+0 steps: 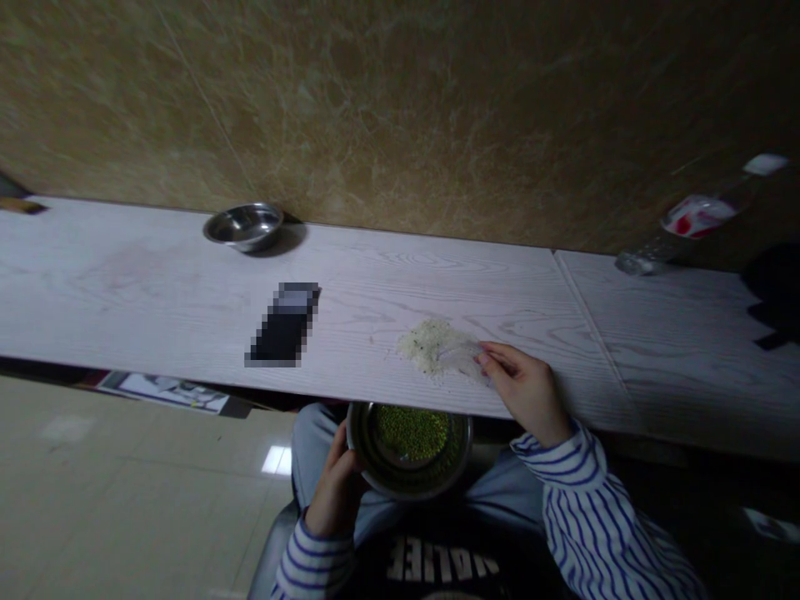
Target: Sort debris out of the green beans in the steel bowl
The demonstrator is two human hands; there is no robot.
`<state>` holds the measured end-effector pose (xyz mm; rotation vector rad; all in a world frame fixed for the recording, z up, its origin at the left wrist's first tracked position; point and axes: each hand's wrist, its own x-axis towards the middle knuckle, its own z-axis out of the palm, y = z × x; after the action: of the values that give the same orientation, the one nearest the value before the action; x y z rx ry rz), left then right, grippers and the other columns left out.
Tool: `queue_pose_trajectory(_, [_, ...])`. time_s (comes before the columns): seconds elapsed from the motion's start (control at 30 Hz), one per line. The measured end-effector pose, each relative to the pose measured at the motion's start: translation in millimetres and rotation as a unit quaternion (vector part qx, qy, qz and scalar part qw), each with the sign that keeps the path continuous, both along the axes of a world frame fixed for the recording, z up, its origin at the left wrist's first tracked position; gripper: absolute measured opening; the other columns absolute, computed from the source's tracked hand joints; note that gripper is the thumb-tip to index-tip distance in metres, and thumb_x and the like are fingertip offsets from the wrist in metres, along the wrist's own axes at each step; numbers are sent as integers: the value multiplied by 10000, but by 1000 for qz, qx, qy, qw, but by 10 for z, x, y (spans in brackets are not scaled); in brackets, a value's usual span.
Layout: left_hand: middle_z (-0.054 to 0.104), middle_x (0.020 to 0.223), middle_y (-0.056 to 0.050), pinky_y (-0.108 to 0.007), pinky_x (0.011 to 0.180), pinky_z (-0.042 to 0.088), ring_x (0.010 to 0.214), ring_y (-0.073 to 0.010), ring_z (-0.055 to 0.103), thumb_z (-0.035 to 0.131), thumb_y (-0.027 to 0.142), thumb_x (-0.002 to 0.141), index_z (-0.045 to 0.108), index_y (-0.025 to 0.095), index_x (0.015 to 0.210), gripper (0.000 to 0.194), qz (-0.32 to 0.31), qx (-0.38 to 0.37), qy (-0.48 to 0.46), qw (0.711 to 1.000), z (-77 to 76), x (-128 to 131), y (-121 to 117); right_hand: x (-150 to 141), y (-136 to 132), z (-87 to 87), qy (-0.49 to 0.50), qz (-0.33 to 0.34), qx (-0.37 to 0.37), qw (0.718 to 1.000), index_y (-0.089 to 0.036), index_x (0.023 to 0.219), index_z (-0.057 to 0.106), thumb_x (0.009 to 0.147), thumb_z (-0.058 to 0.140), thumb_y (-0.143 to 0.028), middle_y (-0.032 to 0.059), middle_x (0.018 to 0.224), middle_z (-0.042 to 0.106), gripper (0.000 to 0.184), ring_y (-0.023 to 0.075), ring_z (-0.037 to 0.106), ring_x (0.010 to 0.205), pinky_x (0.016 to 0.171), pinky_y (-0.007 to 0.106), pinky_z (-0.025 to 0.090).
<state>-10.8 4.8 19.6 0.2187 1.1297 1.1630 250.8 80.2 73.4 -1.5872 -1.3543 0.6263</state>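
My left hand (341, 479) grips the left rim of a steel bowl (462, 467), which sits over my lap just below the counter edge. Inside the bowl lie many small green beans (412, 431), probably mung beans. With its fingers pinched, my right hand (522, 383) holds a clear plastic bag (466, 357) above the counter. A small heap of white rice (426, 340) with a few dark specks lies on the wood, touching the bag's left side. Whether anything is inside the bag I cannot tell.
A smaller steel bowl (247, 229) stands near the wall on the pale wooden counter (350, 275). A pixelated dark flat object (284, 325) lies left of the rice. To the right, a clear bottle (693, 217) leans by the wall, near a dark object (778, 292).
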Motion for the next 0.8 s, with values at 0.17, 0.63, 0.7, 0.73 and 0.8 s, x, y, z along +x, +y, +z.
queue_pose_trajectory(0.17, [700, 918, -35, -278, 568, 444, 670, -179, 567, 699, 181, 616, 592, 232, 1255, 650, -15, 9, -9, 1000, 8, 12, 1, 7, -67, 91, 63, 14, -24, 998, -145, 973, 755, 762, 700, -413, 105, 837, 781, 346, 212, 723, 662, 635, 336, 594])
queue_pose_trajectory(0.63, [670, 899, -42, -317, 666, 484, 756, -214, 596, 684, 192, 585, 532, 222, 1306, 738, -21, 4, 3, 1000, 50, 18, -14, -113, -141, 127, 64, 35, -41, 996, -139, 974, 755, 765, 684, -389, 112, 828, 781, 333, 208, 716, 655, 632, 342, 584])
queue_pose_trajectory(0.7, [672, 878, -36, -300, 627, 469, 740, -209, 584, 684, 184, 582, 547, 223, 1282, 715, -21, 12, -5, 1000, 49, 24, -15, -99, -161, 153, 64, 32, -38, 997, -142, 977, 755, 767, 690, -389, 109, 826, 781, 330, 204, 715, 649, 616, 332, 584])
queue_pose_trajectory(0.73, [670, 857, -27, -289, 602, 455, 711, -197, 569, 684, 180, 586, 557, 225, 1268, 695, -22, 16, -8, 1000, 45, 27, -16, -86, -172, 161, 63, 28, -34, 997, -142, 975, 755, 766, 694, -391, 109, 822, 781, 330, 203, 714, 644, 611, 329, 584])
queue_pose_trajectory(0.8, [662, 814, -9, -276, 572, 431, 658, -176, 539, 678, 178, 598, 570, 234, 1250, 663, -26, 20, -9, 999, 29, 31, -18, -66, -197, 165, 59, 19, -29, 998, -140, 969, 757, 768, 699, -397, 110, 818, 780, 331, 201, 713, 640, 610, 328, 588])
